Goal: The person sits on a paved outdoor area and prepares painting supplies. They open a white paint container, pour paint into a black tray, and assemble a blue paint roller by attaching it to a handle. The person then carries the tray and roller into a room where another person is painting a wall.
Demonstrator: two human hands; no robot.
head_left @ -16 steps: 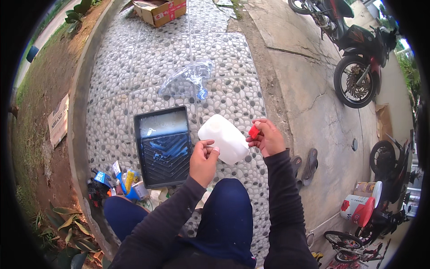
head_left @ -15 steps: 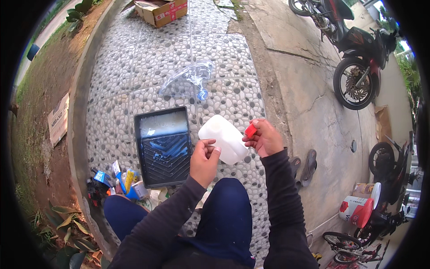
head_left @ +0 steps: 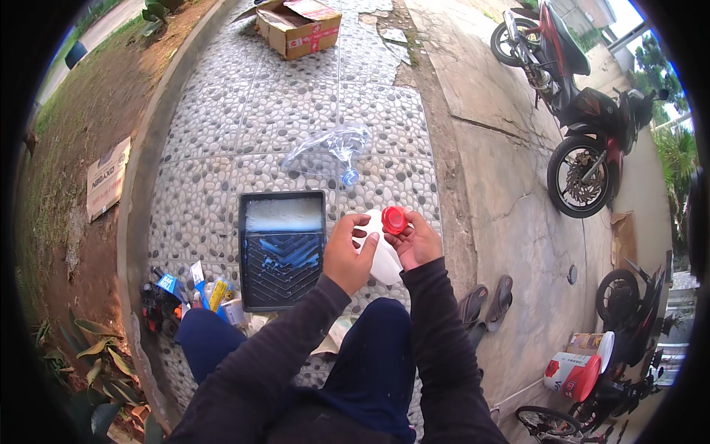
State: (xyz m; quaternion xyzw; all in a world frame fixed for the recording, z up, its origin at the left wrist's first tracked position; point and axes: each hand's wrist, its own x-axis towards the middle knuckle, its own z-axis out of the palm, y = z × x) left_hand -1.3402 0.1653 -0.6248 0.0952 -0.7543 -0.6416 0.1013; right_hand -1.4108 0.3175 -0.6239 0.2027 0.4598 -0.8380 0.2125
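A red screw cap [head_left: 394,220] is pinched in the fingers of my right hand [head_left: 418,242], its hollow side facing up. My left hand [head_left: 353,255] is beside it, with thumb and fingers curved and apart. Below and between both hands is a white plastic jug [head_left: 384,265], partly hidden by them; whether my left fingers touch it is unclear. To the left lies a black paint tray [head_left: 246,255] with whitish liquid in its well and blue paint streaks on its ribbed slope.
A clear crumpled plastic bottle [head_left: 325,150] with a blue cap lies beyond the tray. Farther off is a cardboard box [head_left: 307,37]. Painting supplies [head_left: 218,294] are by my left knee. Sandals [head_left: 499,303], paint buckets [head_left: 573,375] and a motorcycle [head_left: 592,140] are at right.
My hands have come closer together over the jug. The red cap has moved left and turned so its hollow side shows. The view has shifted slightly.
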